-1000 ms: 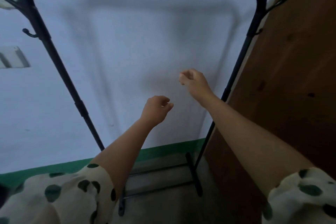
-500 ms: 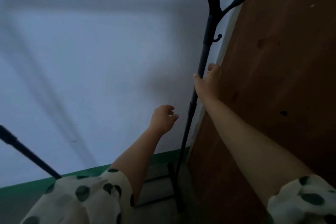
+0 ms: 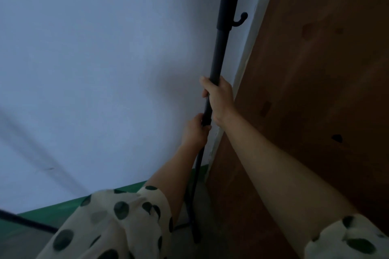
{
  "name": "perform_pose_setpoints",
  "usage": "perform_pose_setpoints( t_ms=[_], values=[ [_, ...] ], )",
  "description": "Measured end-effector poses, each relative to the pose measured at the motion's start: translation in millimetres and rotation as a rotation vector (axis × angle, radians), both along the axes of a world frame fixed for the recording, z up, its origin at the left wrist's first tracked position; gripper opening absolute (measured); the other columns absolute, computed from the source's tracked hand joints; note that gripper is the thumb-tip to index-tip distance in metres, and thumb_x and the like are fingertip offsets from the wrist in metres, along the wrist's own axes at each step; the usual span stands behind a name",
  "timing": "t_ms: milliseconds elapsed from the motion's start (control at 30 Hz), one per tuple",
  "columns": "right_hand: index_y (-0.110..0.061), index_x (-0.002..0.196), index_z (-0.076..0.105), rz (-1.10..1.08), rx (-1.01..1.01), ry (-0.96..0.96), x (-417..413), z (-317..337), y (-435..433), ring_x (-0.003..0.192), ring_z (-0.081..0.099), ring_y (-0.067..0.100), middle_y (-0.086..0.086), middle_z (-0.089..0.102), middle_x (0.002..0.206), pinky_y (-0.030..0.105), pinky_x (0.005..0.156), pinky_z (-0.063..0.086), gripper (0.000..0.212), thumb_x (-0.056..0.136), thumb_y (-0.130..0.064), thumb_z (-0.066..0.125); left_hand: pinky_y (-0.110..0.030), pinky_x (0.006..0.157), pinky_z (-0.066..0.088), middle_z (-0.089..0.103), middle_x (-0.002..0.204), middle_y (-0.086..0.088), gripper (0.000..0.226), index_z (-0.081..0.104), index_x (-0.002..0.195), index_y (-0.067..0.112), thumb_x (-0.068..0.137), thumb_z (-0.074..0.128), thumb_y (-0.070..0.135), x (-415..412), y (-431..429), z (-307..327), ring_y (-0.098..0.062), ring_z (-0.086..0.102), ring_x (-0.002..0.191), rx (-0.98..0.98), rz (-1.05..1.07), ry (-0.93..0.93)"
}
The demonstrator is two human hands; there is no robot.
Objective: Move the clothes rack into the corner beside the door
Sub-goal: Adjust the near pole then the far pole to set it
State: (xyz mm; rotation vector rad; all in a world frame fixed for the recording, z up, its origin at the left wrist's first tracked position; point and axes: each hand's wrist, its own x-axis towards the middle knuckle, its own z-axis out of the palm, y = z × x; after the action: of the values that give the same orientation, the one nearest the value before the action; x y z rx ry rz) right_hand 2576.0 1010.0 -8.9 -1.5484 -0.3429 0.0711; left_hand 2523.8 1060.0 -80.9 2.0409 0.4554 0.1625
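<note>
both hands grip the dark upright pole of the clothes rack [image 3: 219,48], which stands in the corner between the pale wall [image 3: 94,59] and the brown wooden door [image 3: 315,69]. the right hand [image 3: 220,95] is wrapped around the pole above the left hand [image 3: 195,130], also closed on it. a small hook [image 3: 240,20] juts toward the door.

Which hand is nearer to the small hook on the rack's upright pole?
Right. The right hand grips the pole higher up, below the small hook. The left hand grips the same pole just beneath the right one, farther from the hook.
</note>
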Motion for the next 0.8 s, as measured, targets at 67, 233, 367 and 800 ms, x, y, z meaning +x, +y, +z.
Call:
perform_pose_setpoints(
  t_ms=[67, 233, 367, 800],
  values=[
    [-0.019, 0.069, 0.047, 0.012, 0.016, -0.013, 1, -3, 3, 0.048, 0.042, 0.003, -0.012, 0.044, 0.052, 0.009, 0.049, 0.037, 0.023, 0.088, -0.021, 0.061, -0.044, 0.086, 0.056, 0.064, 0.117, -0.019, 0.032, 0.053, 0.124, 0.007, 0.092, 0.052, 0.006, 1, 2, -2, -0.032, 0.062, 0.104, 0.001, 0.019, -0.020],
    [-0.018, 0.071, 0.049, 0.025, 0.031, -0.039, 6, -5, 8, 0.052, 0.044, 0.004, -0.010, 0.045, 0.056, 0.010, 0.053, 0.039, 0.020, 0.087, -0.021, 0.061, -0.045, 0.085, 0.057, 0.065, 0.114, -0.019, 0.031, 0.054, 0.122, 0.007, 0.091, 0.053, 0.006, 5, 6, -3, -0.031, 0.064, 0.098, -0.007, 0.039, -0.043],
    [-0.017, 0.072, 0.049, 0.015, 0.029, -0.059, 8, -5, 8, 0.051, 0.044, 0.002, -0.008, 0.045, 0.058, 0.010, 0.053, 0.039, 0.019, 0.088, -0.019, 0.060, -0.040, 0.085, 0.055, 0.065, 0.117, -0.018, 0.032, 0.054, 0.123, 0.007, 0.091, 0.055, 0.009, 8, 7, -4, -0.028, 0.063, 0.101, -0.010, 0.025, -0.053],
    [-0.016, 0.100, 0.046, -0.058, -0.189, -0.118, -9, 2, 0, 0.072, 0.054, 0.013, -0.002, 0.051, 0.083, 0.040, 0.076, 0.049, 0.018, 0.090, -0.027, 0.055, -0.044, 0.106, 0.045, 0.053, 0.140, -0.015, 0.058, 0.038, 0.142, 0.011, 0.090, 0.060, 0.026, -18, 23, 16, -0.026, 0.051, 0.128, 0.085, 0.011, 0.016]
  ],
)
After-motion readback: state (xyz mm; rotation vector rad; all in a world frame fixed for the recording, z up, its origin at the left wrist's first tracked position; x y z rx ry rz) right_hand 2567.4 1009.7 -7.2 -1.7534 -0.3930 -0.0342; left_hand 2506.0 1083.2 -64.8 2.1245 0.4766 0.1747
